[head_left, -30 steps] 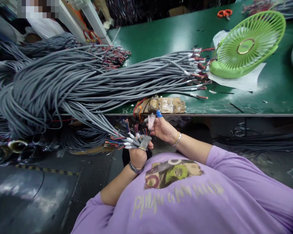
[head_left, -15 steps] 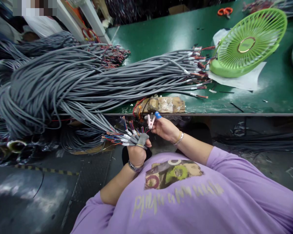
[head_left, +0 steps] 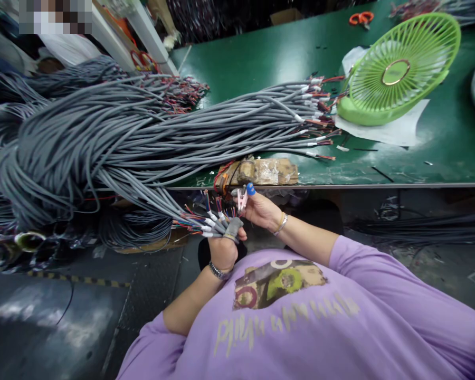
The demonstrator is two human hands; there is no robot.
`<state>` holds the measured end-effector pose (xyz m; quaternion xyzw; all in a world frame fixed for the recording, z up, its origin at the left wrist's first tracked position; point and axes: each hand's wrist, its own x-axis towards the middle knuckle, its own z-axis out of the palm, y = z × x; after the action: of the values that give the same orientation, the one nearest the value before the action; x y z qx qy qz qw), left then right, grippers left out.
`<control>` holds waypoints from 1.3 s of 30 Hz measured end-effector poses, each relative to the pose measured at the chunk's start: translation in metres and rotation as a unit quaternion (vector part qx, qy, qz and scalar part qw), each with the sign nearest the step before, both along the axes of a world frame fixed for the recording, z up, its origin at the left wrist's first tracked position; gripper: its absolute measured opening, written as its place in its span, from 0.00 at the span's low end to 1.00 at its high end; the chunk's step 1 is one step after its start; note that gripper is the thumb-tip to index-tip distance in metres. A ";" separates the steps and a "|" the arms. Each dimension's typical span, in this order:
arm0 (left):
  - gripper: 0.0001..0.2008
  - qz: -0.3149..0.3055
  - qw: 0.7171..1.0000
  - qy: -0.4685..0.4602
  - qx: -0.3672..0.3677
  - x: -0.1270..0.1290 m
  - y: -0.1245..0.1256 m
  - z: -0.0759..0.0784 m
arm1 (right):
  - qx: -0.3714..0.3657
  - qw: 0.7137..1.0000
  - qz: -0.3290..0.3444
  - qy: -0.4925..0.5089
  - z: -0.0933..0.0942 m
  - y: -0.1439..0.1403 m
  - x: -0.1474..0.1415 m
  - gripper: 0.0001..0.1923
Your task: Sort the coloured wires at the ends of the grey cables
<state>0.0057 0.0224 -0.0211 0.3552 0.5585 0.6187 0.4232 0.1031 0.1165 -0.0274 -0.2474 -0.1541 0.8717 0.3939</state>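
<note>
My left hand (head_left: pixel 224 252) is closed round a bunch of grey cables (head_left: pixel 217 228) below the table edge. Their ends carry white wraps and fan out into thin coloured wires, and a grey covering (head_left: pixel 233 227) wraps a digit of this hand. Close by on the right, my right hand (head_left: pixel 263 211) pinches a small pink clip (head_left: pixel 241 200), shaped like a clothes peg, beside the wire tips. A blue cover sits on its thumb. Whether the clip touches a wire I cannot tell.
A large heap of grey cables (head_left: pixel 150 126) lies across the green table (head_left: pixel 261 58). Near its front edge is a taped wooden block (head_left: pixel 275 171). A green fan (head_left: pixel 396 74) stands on white paper to the right, with orange-handled scissors (head_left: pixel 361 19) behind. Another person (head_left: pixel 67 42) is at upper left.
My right hand and the pink clip have shifted slightly left and down, closer to the wire tips. My left hand still grips the cables. The view has moved a little.
</note>
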 end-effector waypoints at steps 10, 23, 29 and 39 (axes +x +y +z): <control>0.12 0.005 1.000 0.007 -0.004 -0.002 -0.001 -0.003 | -0.024 0.999 -0.011 0.020 0.002 -0.003 -0.001 0.22; 0.11 -0.004 1.000 -0.016 -0.001 -0.001 0.001 -0.003 | -0.018 0.999 -0.029 0.017 -0.002 0.001 -0.004 0.20; 0.12 -0.006 1.000 -0.023 -0.005 -0.003 0.001 -0.003 | -0.016 0.999 -0.026 0.009 -0.002 0.001 -0.003 0.20; 0.11 -0.002 1.000 -0.027 0.012 -0.001 -0.001 0.001 | -0.022 1.000 -0.012 0.016 0.001 -0.001 -0.002 0.21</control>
<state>0.0043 0.0209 -0.0202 0.3447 0.5385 0.6337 0.4354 0.1014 0.1154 -0.0268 -0.2436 -0.1257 0.8741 0.4009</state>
